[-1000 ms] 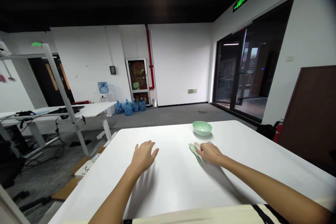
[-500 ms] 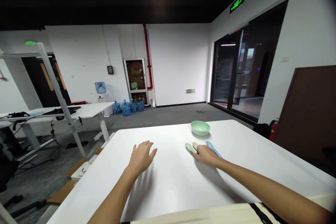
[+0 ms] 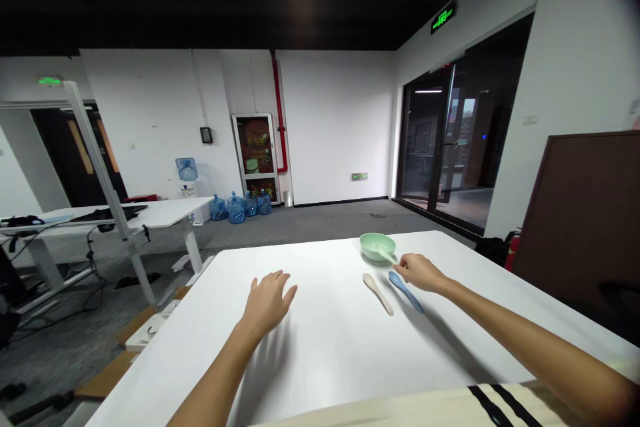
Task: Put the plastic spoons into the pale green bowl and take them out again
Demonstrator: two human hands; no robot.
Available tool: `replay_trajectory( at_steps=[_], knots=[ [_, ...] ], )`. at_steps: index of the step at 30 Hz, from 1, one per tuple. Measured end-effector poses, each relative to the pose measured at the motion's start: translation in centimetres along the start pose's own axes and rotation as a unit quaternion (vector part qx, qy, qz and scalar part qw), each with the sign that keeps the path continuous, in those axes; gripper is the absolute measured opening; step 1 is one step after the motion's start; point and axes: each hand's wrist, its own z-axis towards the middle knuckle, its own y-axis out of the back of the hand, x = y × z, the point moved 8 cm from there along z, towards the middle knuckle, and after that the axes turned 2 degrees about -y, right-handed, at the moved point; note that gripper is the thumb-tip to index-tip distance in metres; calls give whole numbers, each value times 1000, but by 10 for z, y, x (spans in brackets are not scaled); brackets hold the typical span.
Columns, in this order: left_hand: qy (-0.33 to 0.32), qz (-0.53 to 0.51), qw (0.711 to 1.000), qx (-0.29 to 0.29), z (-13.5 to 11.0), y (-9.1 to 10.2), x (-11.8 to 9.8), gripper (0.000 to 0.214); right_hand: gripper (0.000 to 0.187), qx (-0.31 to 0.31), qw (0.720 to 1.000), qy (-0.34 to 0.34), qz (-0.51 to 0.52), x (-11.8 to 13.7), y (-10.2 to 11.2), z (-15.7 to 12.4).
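Observation:
My right hand (image 3: 420,271) is closed on the handle of a green spoon (image 3: 387,254), whose head rests in the green bowl (image 3: 376,246) at the far side of the white table (image 3: 325,347). A beige spoon (image 3: 378,293) and a blue spoon (image 3: 406,291) lie side by side on the table just below and left of that hand. My left hand (image 3: 267,300) lies flat on the table to the left, fingers spread, holding nothing.
A second white desk (image 3: 100,213) with cables and a metal frame stands at the left. Blue water jugs (image 3: 235,207) sit by the far wall. A dark brown panel (image 3: 585,213) stands at the right, next to glass doors.
My right hand lifted the green spoon from beside the other two and carried it up to the bowl. The beige and blue spoons now lie uncovered. My left hand stayed put.

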Motion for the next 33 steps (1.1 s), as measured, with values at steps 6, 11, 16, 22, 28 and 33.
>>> replay_trajectory(
  at_steps=[6,11,16,22,28,33],
  knots=[
    [-1,2,1000,-5,0,-1,1,44,37,-28,996,-69,-50,-66,10,4],
    [-2,1,1000,-9,0,-2,2,43,34,-12,990,-110,-90,-109,-7,6],
    [1,5,1000,-1,0,-2,1,44,26,23,984,-133,-119,-130,-29,5],
    [-1,3,1000,3,0,-4,0,46,21,46,980,-148,-124,-139,-39,3],
    [-2,1,1000,1,0,-4,0,46,17,57,977,-167,-120,-147,-41,2],
    [1,5,1000,1,-1,-3,-1,45,16,67,974,-172,-133,-152,-44,1]
  ],
)
